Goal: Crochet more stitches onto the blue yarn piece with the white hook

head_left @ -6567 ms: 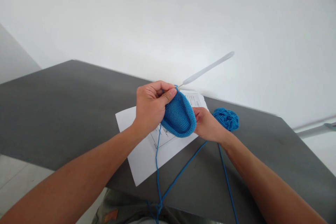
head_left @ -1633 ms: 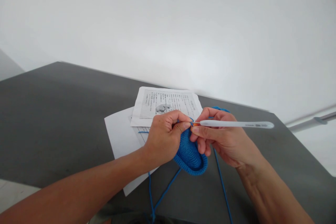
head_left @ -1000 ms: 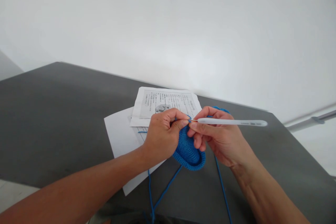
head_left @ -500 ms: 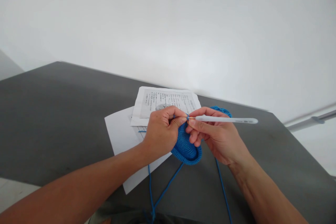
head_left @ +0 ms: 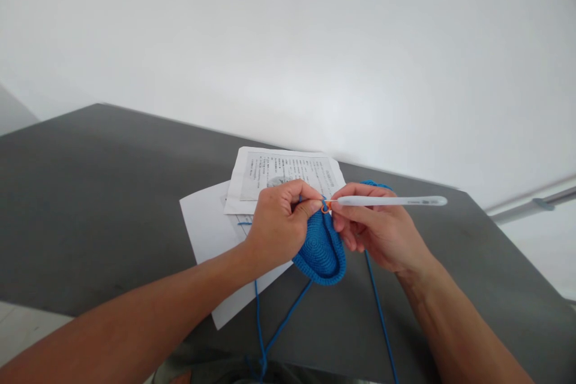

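My left hand (head_left: 279, 219) pinches the upper edge of a blue crocheted piece (head_left: 318, 246), an oval base with a raised rim. Between thumb and fingers, my right hand (head_left: 380, 228) grips a crochet hook (head_left: 391, 200) by its pale handle, the thin tip pointing left at the pinched stitches. An orange stitch marker (head_left: 327, 207) sits at the edge, beside the right fingertips. Blue yarn (head_left: 288, 316) hangs down from the piece, and another yarn strand (head_left: 380, 312) runs below my right hand. Whether a loop is on the hook is too small to tell.
Printed sheets (head_left: 256, 174) and a white paper (head_left: 202, 216) lie under and behind my left hand on the dark grey table (head_left: 112, 192). Behind my right hand, another blue crocheted piece (head_left: 375, 183) is partly hidden. A white wall (head_left: 288, 42) rises beyond the table.
My right hand has shifted slightly right with the hook, whose handle is now more level. The orange marker shows more clearly. My left hand keeps its pinch.
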A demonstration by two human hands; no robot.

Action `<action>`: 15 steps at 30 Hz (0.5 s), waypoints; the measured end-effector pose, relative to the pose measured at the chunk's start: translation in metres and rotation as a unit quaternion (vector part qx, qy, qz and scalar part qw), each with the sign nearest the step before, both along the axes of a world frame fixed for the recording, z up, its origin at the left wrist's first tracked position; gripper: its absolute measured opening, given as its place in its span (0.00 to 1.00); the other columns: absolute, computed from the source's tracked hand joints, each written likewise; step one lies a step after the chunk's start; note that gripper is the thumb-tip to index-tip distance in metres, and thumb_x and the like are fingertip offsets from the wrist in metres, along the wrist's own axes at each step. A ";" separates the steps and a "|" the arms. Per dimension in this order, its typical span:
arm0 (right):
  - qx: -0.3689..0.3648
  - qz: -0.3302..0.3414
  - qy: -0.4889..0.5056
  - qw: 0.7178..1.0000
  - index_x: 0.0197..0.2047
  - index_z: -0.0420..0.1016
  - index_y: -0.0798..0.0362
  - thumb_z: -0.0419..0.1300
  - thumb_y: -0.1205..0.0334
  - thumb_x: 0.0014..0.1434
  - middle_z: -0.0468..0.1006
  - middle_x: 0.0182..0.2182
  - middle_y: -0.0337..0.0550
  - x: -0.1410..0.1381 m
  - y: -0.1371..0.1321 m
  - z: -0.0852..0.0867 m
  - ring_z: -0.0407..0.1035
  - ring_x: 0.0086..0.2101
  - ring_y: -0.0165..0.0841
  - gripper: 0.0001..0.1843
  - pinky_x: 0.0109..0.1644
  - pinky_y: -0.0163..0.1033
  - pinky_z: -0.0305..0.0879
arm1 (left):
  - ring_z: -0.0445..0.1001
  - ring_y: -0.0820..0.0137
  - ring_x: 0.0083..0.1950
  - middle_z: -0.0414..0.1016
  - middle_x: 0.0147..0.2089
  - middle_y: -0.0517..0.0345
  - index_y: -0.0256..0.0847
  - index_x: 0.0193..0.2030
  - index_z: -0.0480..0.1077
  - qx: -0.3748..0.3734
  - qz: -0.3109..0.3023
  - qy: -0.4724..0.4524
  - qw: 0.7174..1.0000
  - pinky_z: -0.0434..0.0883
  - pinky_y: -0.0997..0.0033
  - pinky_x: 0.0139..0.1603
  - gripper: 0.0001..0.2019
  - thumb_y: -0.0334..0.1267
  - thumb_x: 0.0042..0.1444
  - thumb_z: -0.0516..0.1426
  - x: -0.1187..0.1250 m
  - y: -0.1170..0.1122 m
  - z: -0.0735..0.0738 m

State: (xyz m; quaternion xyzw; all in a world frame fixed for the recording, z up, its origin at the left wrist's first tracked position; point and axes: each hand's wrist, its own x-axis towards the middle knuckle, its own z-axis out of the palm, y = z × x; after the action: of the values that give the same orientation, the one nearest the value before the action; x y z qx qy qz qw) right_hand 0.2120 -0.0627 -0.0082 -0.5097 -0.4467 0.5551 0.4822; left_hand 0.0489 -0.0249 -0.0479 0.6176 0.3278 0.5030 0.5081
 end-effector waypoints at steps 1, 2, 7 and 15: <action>0.000 0.005 -0.005 1.000 0.25 0.77 0.55 0.78 0.53 0.45 0.77 0.17 0.37 0.001 0.001 0.000 0.63 0.12 0.23 0.18 0.12 0.25 0.53 | 0.66 0.75 0.25 0.74 0.23 0.62 0.38 0.28 0.75 0.000 -0.001 0.002 1.000 0.62 0.73 0.27 0.05 0.30 0.55 0.60 0.000 0.000 0.000; -0.002 0.009 -0.008 1.000 0.25 0.77 0.55 0.78 0.55 0.44 0.76 0.16 0.36 0.002 0.001 -0.001 0.61 0.11 0.22 0.17 0.12 0.25 0.50 | 0.65 0.75 0.25 0.74 0.23 0.62 0.38 0.28 0.75 -0.001 -0.002 0.005 1.000 0.61 0.73 0.26 0.05 0.31 0.55 0.60 0.000 0.000 0.000; -0.001 -0.005 -0.001 1.000 0.25 0.77 0.56 0.77 0.60 0.43 0.70 0.14 0.32 0.001 0.001 -0.004 0.55 0.13 0.20 0.14 0.13 0.25 0.45 | 0.65 0.74 0.24 0.74 0.23 0.60 0.38 0.29 0.75 -0.011 -0.015 0.005 1.000 0.60 0.73 0.25 0.05 0.33 0.55 0.60 0.000 -0.001 0.000; 0.029 -0.063 0.031 0.997 0.24 0.74 0.56 0.74 0.60 0.43 0.67 0.12 0.30 -0.012 -0.001 -0.007 0.52 0.11 0.18 0.14 0.13 0.26 0.39 | 0.64 0.74 0.23 0.74 0.23 0.59 0.38 0.30 0.74 -0.018 -0.015 -0.004 1.000 0.58 0.73 0.24 0.05 0.35 0.55 0.60 0.000 0.002 -0.002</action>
State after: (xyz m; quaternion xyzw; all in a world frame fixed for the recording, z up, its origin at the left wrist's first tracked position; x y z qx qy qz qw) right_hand 0.1998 -0.0639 -0.0155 -0.5052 -0.4147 0.5259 0.5443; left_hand 0.0490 -0.0233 -0.0496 0.6109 0.3252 0.4916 0.5284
